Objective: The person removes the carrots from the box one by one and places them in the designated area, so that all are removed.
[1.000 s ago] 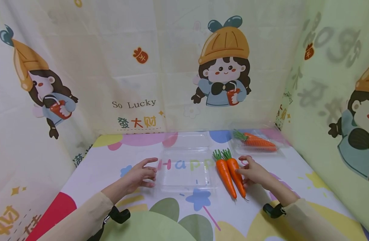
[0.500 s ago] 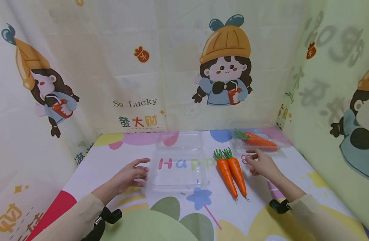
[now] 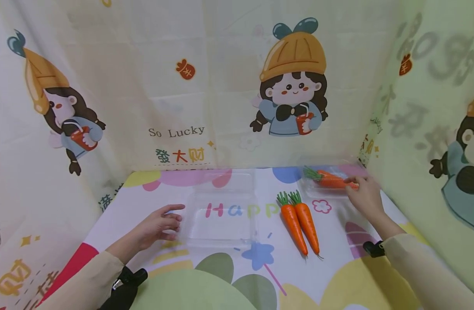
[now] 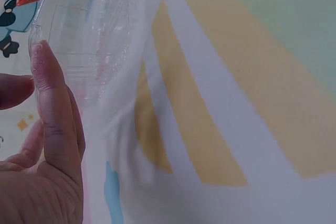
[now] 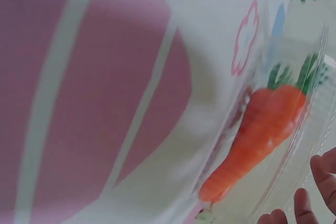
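Right hand [image 3: 366,197] hovering at the carrot container [image 3: 325,195], left hand [image 3: 154,229] lying beside an open clamshell box [image 3: 221,240]

On the far right of the printed tablecloth [image 3: 206,292], the transparent plastic carrot container is holding packed carrots [image 3: 329,180], their green tops pointing left. The right hand is hanging at its right end, thumb and fingers standing apart; the views are not showing clearly whether a fingertip is touching the plastic.

On the left, the transparent clamshell box is lying with its lid [image 3: 225,181] opening out on the far side. The left hand is staying loose at its left edge, fingers spreading apart; contact with the rim is impossible to tell.

Between the boxes, nearer than the carrot container, two loose carrots [image 3: 293,226] are lying side by side, green tops pointing far, tips near. Beyond, a cartoon-printed curtain [image 3: 229,86] is hanging.
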Tool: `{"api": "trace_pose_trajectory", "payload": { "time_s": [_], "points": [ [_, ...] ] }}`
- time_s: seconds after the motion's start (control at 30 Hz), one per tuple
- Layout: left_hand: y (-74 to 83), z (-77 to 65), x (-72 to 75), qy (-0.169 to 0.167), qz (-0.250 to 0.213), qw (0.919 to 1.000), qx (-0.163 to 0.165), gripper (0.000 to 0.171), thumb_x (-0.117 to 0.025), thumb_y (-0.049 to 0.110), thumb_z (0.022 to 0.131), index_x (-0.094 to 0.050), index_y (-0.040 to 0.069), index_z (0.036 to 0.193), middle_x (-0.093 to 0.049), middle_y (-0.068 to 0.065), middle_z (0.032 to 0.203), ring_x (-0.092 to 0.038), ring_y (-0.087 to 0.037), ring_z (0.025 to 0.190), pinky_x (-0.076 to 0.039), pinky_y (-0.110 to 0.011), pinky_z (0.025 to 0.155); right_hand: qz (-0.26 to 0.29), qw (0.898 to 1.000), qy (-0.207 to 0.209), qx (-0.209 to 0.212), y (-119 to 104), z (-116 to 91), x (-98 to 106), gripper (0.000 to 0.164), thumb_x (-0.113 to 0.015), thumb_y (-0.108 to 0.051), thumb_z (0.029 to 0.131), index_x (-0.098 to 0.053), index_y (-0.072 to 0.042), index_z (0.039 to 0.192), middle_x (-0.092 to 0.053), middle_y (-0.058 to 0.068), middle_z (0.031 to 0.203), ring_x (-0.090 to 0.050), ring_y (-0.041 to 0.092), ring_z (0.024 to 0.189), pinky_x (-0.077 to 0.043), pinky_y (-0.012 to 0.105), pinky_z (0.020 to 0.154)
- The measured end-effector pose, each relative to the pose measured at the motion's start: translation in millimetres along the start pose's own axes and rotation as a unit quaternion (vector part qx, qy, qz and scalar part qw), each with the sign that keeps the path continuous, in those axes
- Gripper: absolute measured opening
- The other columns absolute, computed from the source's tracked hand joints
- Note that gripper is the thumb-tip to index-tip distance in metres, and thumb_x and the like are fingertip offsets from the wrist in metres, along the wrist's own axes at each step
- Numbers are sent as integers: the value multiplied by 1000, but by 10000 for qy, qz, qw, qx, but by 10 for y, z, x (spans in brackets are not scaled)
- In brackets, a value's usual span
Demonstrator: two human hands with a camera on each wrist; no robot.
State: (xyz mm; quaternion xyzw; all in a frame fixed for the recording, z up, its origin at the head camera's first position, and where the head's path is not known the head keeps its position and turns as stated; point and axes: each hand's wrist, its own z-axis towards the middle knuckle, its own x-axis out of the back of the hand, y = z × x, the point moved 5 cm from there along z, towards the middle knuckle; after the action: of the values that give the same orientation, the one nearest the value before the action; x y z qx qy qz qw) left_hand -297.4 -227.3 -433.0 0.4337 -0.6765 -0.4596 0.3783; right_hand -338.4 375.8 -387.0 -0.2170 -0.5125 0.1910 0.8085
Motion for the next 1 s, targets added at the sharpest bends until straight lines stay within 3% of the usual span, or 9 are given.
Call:
{"api": "trace_pose_trajectory", "payload": {
  "time_s": [0.17,0.3,0.37,0.4,0.53,0.63,0.7,0.93,1.0],
  "points": [
    [-8,-51,95,153,130,9998,74,64,-59,11,100,-33,4,157,-58,-8,116,-61,-18,90,-63,-34,77,-58,9984,-49,-560,181,39,50,43,-48,-29,103,-59,9,120,-44,43,129,-40,64,119,-38,70,90],
    [87,-58,122,774,1046,9913,193,53,-52,13,101,-40,0,152,-55,-19,124,-59,-27,98,-62,-38,83,128,9939,-87,-1096,339,80,97,58,-45,-39,105,-49,11,134,-39,42,135,-37,61,123,-37,69,92],
    [235,-48,68,1274,2093,9695,-95,48,-50,14,101,-47,-3,146,-55,-23,125,-57,-32,103,-60,-43,85,182,9913,-108,-1296,385,100,127,65,-44,-43,105,-42,11,143,-34,44,140,-34,61,126,-37,70,94],
    [327,-46,14,1544,2650,9513,-310,47,-50,14,100,-50,-2,144,-55,-24,126,-56,-35,107,-58,-45,88,201,9905,-115,-1355,401,114,135,68,-43,-44,105,-39,9,147,-31,45,142,-33,62,128,-37,71,96],
    [644,-37,-382,2371,4506,8481,-1465,38,-58,15,98,-62,2,133,-60,-23,122,-54,-42,112,-52,-55,89,218,9885,-255,-1476,388,156,124,72,-41,-47,105,-32,4,156,-20,49,150,-26,67,135,-31,76,105],
    [776,-5,-789,2412,4949,8040,-2247,33,-66,15,95,-67,5,126,-60,-20,122,-54,-42,113,-52,-57,89,166,9878,-461,-1481,377,191,102,71,-40,-48,105,-35,3,155,-16,49,153,-23,68,137,-28,78,107],
    [825,23,-1044,2307,5011,7897,-2683,31,-70,15,93,-69,6,122,-60,-18,121,-54,-40,111,-52,-55,89,100,9877,-584,-1444,362,214,90,69,-40,-48,105,-38,2,153,-16,49,152,-24,69,136,-29,79,106],
    [803,173,-1694,1581,4722,7901,-3575,32,-70,19,95,-68,9,125,-60,-12,124,-55,-34,115,-52,-51,93,-44,9892,-672,-1300,322,252,78,59,-42,-45,104,-47,1,141,-19,52,147,-30,71,128,-36,77,97],
    [752,228,-1828,1318,4902,7768,-3727,38,-70,26,96,-65,10,129,-60,-11,127,-55,-32,120,-52,-50,97,-74,9890,-702,-1302,314,243,69,58,-43,-45,104,-48,1,139,-20,52,146,-31,71,126,-37,76,94]
  ]
}}
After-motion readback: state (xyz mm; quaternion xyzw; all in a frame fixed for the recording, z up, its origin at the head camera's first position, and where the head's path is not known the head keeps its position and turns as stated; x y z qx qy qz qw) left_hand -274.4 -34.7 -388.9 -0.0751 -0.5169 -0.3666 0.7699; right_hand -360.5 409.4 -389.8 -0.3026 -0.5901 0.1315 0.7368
